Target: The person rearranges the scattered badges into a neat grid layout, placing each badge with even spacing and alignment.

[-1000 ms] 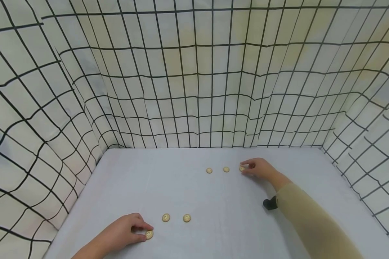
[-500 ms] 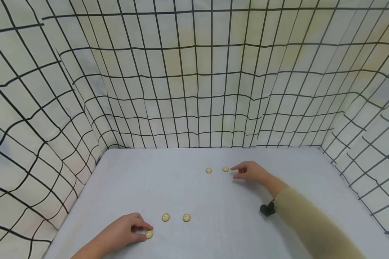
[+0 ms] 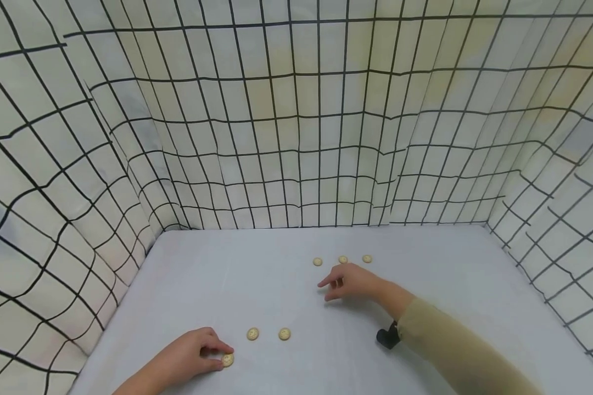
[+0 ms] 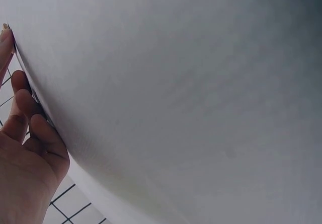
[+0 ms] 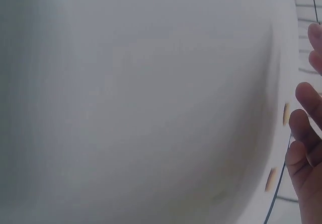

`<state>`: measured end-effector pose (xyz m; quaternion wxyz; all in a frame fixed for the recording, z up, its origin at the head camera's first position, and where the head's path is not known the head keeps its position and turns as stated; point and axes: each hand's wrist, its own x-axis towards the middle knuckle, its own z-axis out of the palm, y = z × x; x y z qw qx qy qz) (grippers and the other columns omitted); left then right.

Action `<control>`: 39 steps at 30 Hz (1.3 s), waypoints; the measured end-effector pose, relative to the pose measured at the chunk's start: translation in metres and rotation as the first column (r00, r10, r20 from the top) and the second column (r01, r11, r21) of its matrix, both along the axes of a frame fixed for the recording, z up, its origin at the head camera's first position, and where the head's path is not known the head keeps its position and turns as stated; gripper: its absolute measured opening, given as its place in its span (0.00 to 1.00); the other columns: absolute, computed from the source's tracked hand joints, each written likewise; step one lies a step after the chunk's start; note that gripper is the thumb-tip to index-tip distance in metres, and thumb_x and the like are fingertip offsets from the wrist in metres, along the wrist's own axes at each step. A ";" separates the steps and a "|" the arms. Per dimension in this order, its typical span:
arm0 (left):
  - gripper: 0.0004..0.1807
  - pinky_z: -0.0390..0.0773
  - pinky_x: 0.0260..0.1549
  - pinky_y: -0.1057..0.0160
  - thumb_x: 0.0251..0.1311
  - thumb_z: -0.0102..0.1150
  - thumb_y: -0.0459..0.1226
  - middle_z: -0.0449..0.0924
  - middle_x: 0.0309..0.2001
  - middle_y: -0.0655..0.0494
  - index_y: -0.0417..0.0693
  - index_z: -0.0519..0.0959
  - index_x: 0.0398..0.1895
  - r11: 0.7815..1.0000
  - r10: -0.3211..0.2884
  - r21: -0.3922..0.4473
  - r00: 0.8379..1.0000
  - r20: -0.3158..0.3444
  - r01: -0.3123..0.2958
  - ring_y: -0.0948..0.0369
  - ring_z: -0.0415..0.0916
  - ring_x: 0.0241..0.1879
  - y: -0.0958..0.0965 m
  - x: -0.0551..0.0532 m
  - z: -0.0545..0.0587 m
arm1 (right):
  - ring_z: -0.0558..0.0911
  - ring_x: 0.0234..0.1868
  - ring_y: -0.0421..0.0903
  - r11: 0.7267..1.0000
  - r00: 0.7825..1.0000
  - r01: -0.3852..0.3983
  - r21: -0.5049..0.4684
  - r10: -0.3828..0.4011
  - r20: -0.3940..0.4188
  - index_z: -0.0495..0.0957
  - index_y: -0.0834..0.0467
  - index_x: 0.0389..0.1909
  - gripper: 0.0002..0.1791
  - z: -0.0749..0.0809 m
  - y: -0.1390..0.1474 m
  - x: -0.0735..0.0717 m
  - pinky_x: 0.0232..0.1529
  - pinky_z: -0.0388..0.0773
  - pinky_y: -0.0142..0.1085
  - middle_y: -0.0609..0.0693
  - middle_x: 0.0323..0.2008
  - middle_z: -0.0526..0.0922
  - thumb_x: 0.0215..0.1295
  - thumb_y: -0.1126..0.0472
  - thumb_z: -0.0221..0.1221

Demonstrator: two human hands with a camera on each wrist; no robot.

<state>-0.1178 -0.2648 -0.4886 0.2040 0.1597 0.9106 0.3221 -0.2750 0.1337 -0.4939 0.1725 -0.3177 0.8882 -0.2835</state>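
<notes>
In the head view my left hand (image 3: 190,354), at the lower left of the table, pinches a small pale yellow round disc (image 3: 228,360) between thumb and index finger. Two like discs lie to its right, one nearer (image 3: 252,333) and one farther (image 3: 284,333). Fine marks show on their tops, too small to read. Over the table's middle my right hand (image 3: 353,282) holds nothing, its thumb and index finger apart. Just beyond it three more discs form a row: left (image 3: 318,261), middle (image 3: 343,259) and right (image 3: 367,258). The right wrist view shows loosely bent fingers (image 5: 304,126).
A white-covered table (image 3: 237,274) spreads under both hands. White walls with a black grid (image 3: 296,137) enclose it at the back and both sides. A black device (image 3: 388,336) sits at the right wrist by the tan sleeve (image 3: 459,345).
My right hand has let go of the right disc of the far row and moved left and nearer. That disc stays in the row. My left hand keeps its place on its disc.
</notes>
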 end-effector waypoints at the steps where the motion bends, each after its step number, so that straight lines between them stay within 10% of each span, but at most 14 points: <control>1: 0.13 0.66 0.29 0.67 0.53 0.73 0.48 0.75 0.33 0.67 0.61 0.88 0.42 1.000 0.000 0.002 1.000 -0.004 0.000 0.69 0.65 0.30 -0.001 0.001 0.000 | 0.75 0.32 0.38 1.000 1.000 -0.025 -0.001 0.025 -0.004 0.87 0.44 0.48 0.18 0.000 -0.005 0.002 0.36 0.73 0.33 0.37 0.29 0.78 0.54 0.49 0.73; 22: 0.13 0.66 0.29 0.67 0.53 0.73 0.48 0.75 0.32 0.68 0.61 0.88 0.43 1.000 0.003 0.019 1.000 -0.018 -0.002 0.70 0.64 0.30 -0.003 0.003 -0.004 | 0.71 0.34 0.31 0.944 0.950 -0.298 0.140 0.307 -0.048 0.87 0.39 0.47 0.18 0.002 -0.082 0.041 0.39 0.68 0.26 0.32 0.31 0.75 0.54 0.45 0.73; 39: 0.13 0.67 0.29 0.67 0.52 0.73 0.49 0.75 0.32 0.67 0.62 0.88 0.42 1.000 0.019 -0.004 1.000 0.002 -0.019 0.69 0.65 0.30 0.000 0.001 -0.002 | 0.69 0.35 0.32 0.915 0.919 -0.355 0.189 0.379 -0.107 0.88 0.36 0.44 0.14 -0.001 -0.090 0.046 0.38 0.67 0.26 0.32 0.33 0.73 0.56 0.46 0.72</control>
